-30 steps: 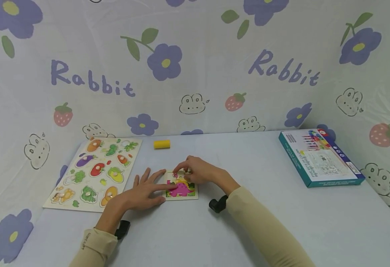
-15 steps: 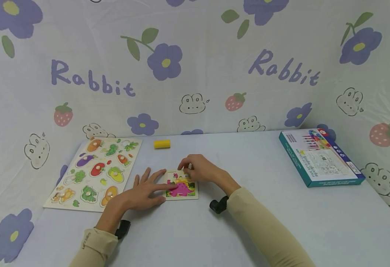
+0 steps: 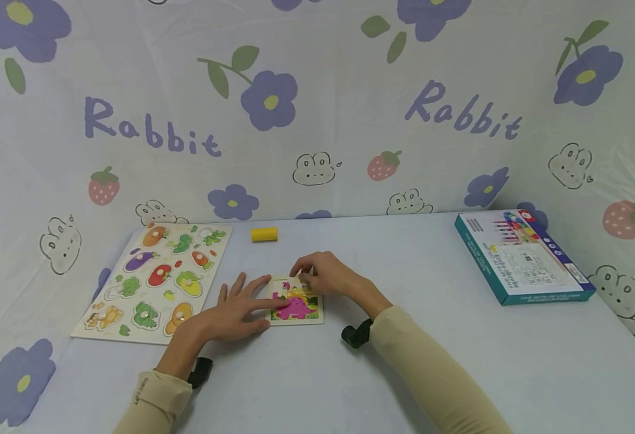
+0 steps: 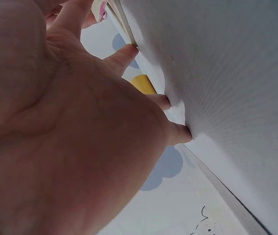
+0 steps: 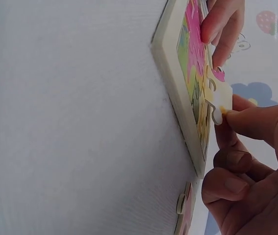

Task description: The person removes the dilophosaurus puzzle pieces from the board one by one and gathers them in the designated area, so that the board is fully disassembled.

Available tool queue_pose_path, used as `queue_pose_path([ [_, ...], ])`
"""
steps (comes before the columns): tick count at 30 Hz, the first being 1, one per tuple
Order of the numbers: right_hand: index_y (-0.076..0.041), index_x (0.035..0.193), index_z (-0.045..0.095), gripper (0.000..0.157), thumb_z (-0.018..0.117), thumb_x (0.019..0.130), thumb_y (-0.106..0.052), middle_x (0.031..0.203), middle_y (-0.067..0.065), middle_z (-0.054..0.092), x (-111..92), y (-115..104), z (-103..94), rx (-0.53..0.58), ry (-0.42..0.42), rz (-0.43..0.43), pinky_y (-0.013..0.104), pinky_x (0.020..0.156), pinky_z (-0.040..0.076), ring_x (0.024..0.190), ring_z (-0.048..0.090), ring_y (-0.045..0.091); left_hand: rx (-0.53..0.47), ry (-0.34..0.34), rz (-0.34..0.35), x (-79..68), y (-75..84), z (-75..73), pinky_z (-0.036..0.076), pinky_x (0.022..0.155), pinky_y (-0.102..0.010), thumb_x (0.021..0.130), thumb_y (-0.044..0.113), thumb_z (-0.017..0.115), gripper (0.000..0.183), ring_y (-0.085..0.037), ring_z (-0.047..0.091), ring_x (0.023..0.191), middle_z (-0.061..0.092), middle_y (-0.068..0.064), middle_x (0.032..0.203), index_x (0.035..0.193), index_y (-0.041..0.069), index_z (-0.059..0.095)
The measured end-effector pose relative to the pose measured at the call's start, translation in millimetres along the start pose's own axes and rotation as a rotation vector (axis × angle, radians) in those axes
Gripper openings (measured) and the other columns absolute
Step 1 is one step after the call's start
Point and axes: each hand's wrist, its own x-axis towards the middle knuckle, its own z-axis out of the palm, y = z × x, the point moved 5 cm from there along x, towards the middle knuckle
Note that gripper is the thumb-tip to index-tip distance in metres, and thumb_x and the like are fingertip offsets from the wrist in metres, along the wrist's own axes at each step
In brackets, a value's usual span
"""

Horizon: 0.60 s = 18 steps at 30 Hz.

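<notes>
A small square jigsaw puzzle [image 3: 295, 322] with a pink dinosaur picture lies on the table in front of the person. My left hand [image 3: 236, 314] is spread flat at its left side in the head view, index finger straight across the dinosaur and other fingertips on the table. At the puzzle's far edge my right hand [image 3: 329, 277] pinches a puzzle piece [image 5: 220, 93] between thumb and fingers. In the right wrist view that piece is tilted up from the wooden frame [image 5: 170, 81]. Another puzzle piece [image 5: 184, 210] lies on the table beyond the frame's corner, hidden in the head view.
A vegetable peg puzzle board [image 3: 157, 295] lies to the left. Behind the puzzle is a yellow cylinder [image 3: 265, 234]. At the back right sits a teal-edged box [image 3: 523, 256]. A flower-and-rabbit printed cloth [image 3: 350, 120] hangs behind the table [image 3: 306, 380].
My right index finger has moved from the dinosaur's head area toward the right along the puzzle's far edge, where the fingers now pinch. My left hand stays in place.
</notes>
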Motion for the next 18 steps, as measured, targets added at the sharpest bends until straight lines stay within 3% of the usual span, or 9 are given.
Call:
queue_pose_path([
  [8, -0.014, 0.122, 0.078, 0.024, 0.062, 0.105, -0.010, 0.108, 0.003, 0.074, 0, 2, 0.0, 0.022, 0.007, -0.009, 0.024, 0.078, 0.050, 0.089, 0.058, 0.015, -0.016, 0.022, 0.024, 7.2, -17.8, 9.7, -0.007, 0.117, -0.088, 0.105, 0.043, 0.061, 0.047, -0.060, -0.010, 0.161, 0.013, -0.006, 0.180, 0.148, 0.059, 0.052],
  [12, -0.014, 0.123, 0.077, 0.024, 0.062, 0.105, -0.011, 0.108, 0.004, 0.074, -1, 3, -1.3, 0.038, 0.016, -0.011, 0.023, 0.077, 0.049, 0.087, 0.057, 0.015, -0.029, 0.015, 0.050, 4.7, -10.9, 5.6, -0.009, 0.114, -0.090, 0.104, 0.042, 0.062, 0.046, -0.064, -0.009, 0.159, 0.014, -0.011, 0.179, 0.149, 0.052, 0.056],
  [16, -0.014, 0.122, 0.077, 0.023, 0.063, 0.104, -0.011, 0.110, 0.005, 0.074, -2, 6, -4.9, 0.056, 0.032, -0.001, 0.023, 0.075, 0.049, 0.087, 0.058, 0.016, 0.009, -0.001, 0.019, 1.9, -2.2, 1.7, -0.005, 0.116, -0.089, 0.106, 0.036, 0.061, 0.047, -0.064, -0.008, 0.159, 0.014, -0.014, 0.179, 0.152, 0.043, 0.056],
  [18, -0.014, 0.121, 0.077, 0.022, 0.064, 0.104, -0.011, 0.109, 0.005, 0.074, -4, 7, -7.2, 0.070, 0.039, 0.003, 0.024, 0.073, 0.049, 0.086, 0.058, 0.016, 0.024, 0.004, 0.009, 5.4, -9.3, 5.4, -0.004, 0.116, -0.089, 0.106, 0.039, 0.061, 0.047, -0.062, -0.007, 0.160, 0.014, -0.012, 0.180, 0.151, 0.048, 0.055],
])
